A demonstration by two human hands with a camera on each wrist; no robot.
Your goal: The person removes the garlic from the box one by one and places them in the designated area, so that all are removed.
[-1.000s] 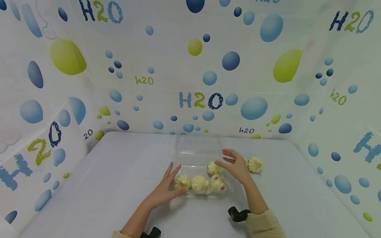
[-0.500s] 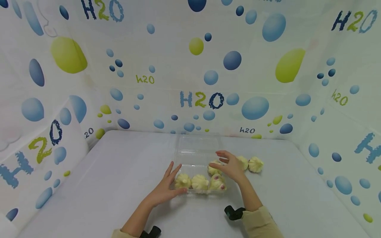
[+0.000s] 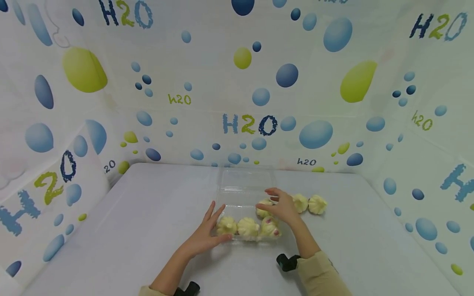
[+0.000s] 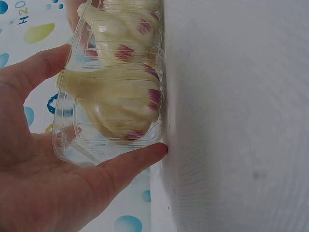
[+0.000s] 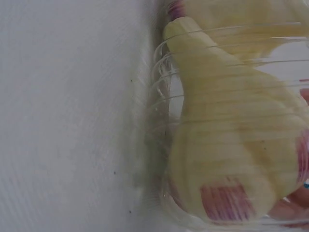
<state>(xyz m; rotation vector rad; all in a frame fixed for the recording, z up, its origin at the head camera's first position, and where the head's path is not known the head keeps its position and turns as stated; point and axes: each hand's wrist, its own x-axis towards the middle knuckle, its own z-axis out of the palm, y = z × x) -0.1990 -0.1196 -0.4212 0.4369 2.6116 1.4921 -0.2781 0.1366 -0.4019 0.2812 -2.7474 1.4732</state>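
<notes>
A clear plastic clamshell container [image 3: 237, 205] stands on the table with its lid [image 3: 246, 179] laid back. Along its front lie three pale garlic bulbs [image 3: 248, 227] with purple patches; the front right one [image 5: 227, 121] fills the right wrist view. My left hand [image 3: 203, 238] spans the container's near left corner, its straight fingers spread along the side and its thumb at the front wall. My right hand [image 3: 283, 207] reaches over the right side, thumb in front of and fingers behind another garlic bulb [image 3: 263, 208] in the back right. The hand partly hides that bulb.
Two more garlic bulbs [image 3: 317, 204] lie on the white table [image 3: 155, 205] to the right of the container, close behind my right hand. A patterned sheet [image 3: 207, 94] hangs behind and at both sides. Dark wrist-camera mounts [image 3: 288, 262] sit at the wrists.
My right hand has moved left over the back right garlic bulb, and that bulb has shifted slightly left. The loose bulbs on the right show more fully. My left hand stays put.
</notes>
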